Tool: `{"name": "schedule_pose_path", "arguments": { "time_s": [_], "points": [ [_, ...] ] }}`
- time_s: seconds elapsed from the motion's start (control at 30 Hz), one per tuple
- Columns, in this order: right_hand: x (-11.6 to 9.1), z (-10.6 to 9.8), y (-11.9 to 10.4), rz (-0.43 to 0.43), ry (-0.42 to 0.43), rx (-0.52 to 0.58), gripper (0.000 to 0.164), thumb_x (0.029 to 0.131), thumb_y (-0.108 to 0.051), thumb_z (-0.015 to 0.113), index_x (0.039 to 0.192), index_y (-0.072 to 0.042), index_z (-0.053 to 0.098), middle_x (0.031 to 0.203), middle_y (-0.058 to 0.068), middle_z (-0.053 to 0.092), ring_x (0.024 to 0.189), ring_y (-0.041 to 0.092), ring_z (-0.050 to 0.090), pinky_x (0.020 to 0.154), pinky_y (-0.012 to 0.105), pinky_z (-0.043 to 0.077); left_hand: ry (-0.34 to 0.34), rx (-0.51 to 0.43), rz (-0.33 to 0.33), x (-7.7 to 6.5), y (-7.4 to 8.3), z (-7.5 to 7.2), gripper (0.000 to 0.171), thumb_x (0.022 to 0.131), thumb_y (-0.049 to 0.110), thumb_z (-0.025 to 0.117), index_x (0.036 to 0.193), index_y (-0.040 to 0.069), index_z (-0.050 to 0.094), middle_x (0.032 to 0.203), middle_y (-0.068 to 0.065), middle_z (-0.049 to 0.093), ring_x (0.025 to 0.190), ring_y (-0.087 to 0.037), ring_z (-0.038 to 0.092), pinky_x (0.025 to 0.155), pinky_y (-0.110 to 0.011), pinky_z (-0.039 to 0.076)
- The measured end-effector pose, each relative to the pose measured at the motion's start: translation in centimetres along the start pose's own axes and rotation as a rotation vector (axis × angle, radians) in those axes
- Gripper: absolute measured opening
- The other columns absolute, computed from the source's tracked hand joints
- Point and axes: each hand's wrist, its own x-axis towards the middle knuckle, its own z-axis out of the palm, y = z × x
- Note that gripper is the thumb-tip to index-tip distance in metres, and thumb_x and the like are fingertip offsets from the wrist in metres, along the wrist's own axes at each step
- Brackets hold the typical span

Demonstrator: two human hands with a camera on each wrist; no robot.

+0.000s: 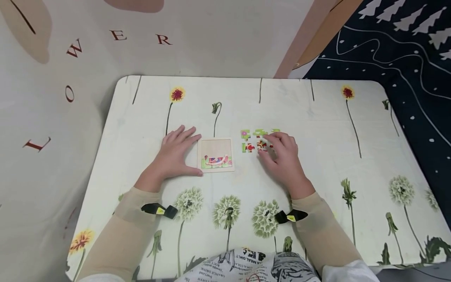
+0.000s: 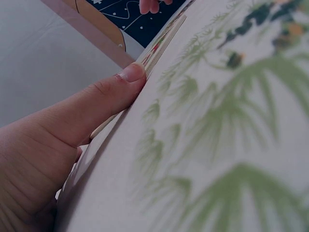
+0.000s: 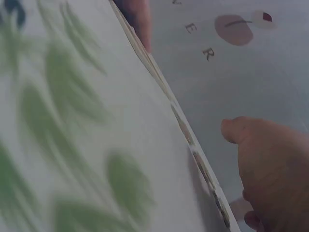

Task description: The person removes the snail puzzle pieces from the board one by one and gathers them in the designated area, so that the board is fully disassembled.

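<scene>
My left hand (image 1: 174,156) lies with spread fingers at the left side of a square wooden puzzle tray (image 1: 215,147). In the left wrist view its thumb (image 2: 108,96) touches the tray's edge. Pink, red and green puzzle pieces (image 1: 216,162) fill the tray's near part; bare wood shows beyond them. To the tray's right, loose puzzle pieces (image 1: 249,147) lie in rows. Over the right-hand ones is my right hand (image 1: 285,162), fingers loosely bent and covering some of them. The right wrist view shows its thumb (image 3: 234,130) raised off the table, with no piece visible in the hand.
A white cloth (image 1: 313,117) printed with flowers and dandelions covers the table. Behind it hangs pale fabric (image 1: 218,47) with letters; dark fabric (image 1: 405,51) with white trees is at the right. Printed paper-like cloth (image 1: 253,266) covers the lap at the near edge.
</scene>
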Motion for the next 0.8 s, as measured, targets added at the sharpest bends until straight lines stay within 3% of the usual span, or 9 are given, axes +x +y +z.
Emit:
{"name": "schedule_pose_path", "arguments": {
  "time_s": [0.23, 0.6, 0.8],
  "points": [
    [0.3, 2.0, -2.3, 0.007, -0.076, 0.014, 0.052, 0.097, -0.029, 0.079, 0.142, -0.009, 0.067, 0.134, 0.013, 0.057, 0.123, 0.035, 0.046, 0.103, 0.057, 0.032, 0.007, 0.003, 0.004, 0.0, 0.0, 0.0, 0.125, 0.063, 0.069, 0.094, 0.164, 0.014, 0.045, 0.175, -0.010, 0.026, 0.163, -0.038, 0.007, 0.125, -0.065, 0.007],
    [1.0, 5.5, -6.0, -0.144, -0.155, 0.021, 0.046, 0.097, -0.034, 0.075, 0.135, -0.009, 0.072, 0.114, 0.006, 0.062, 0.108, 0.029, 0.052, 0.103, 0.052, 0.037, 0.012, -0.007, 0.000, -0.1, 0.1, -0.1, 0.123, 0.064, 0.067, 0.094, 0.163, 0.012, 0.045, 0.175, -0.011, 0.027, 0.163, -0.039, 0.009, 0.125, -0.064, 0.006],
    [1.4, 7.1, -7.8, -0.152, -0.191, -0.034, 0.042, 0.097, -0.035, 0.077, 0.131, -0.012, 0.074, 0.108, 0.002, 0.062, 0.100, 0.025, 0.052, 0.097, 0.047, 0.040, 0.009, 0.002, -0.001, -0.1, 0.1, 0.0, 0.124, 0.064, 0.069, 0.094, 0.164, 0.014, 0.045, 0.175, -0.010, 0.027, 0.163, -0.038, 0.008, 0.126, -0.064, 0.006]
  ]
}}
